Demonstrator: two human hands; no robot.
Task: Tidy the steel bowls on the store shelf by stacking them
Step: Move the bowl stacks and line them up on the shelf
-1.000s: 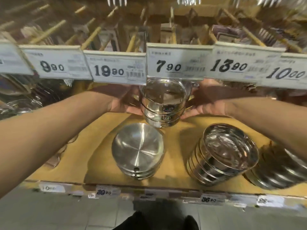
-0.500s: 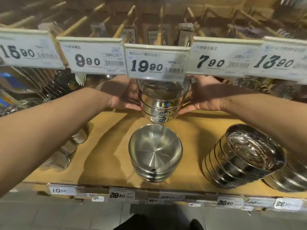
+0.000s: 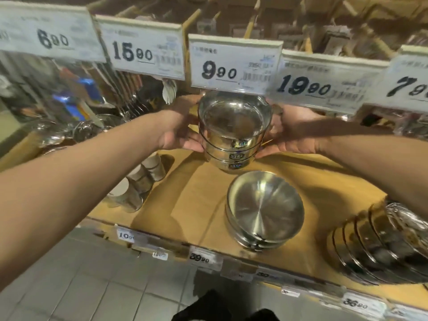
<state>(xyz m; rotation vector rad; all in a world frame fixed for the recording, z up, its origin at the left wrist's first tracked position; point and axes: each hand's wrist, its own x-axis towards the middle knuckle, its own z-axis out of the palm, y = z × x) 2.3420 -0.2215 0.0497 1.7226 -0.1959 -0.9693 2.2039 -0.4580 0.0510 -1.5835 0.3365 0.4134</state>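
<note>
A stack of three small steel bowls [image 3: 234, 140] with dark labels is held between both hands above the back of the wooden shelf [image 3: 185, 205]. My left hand [image 3: 178, 128] grips its left side and my right hand [image 3: 294, 133] grips its right side. In front of it a low stack of wider steel bowls [image 3: 264, 209] sits on the shelf. At the right edge a taller stack of ribbed steel bowls [image 3: 379, 246] leans toward me.
Price tags [image 3: 234, 66] hang from the upper shelf edge just above the held stack. Steel cups [image 3: 139, 181] and glassware [image 3: 85, 130] stand at the left. More price labels [image 3: 203, 258] line the shelf's front edge. Tiled floor lies below.
The held stack has shifted left along the shelf and risen a little. The view has panned left, so the shelf stacks and price tags sit further right in the picture.
</note>
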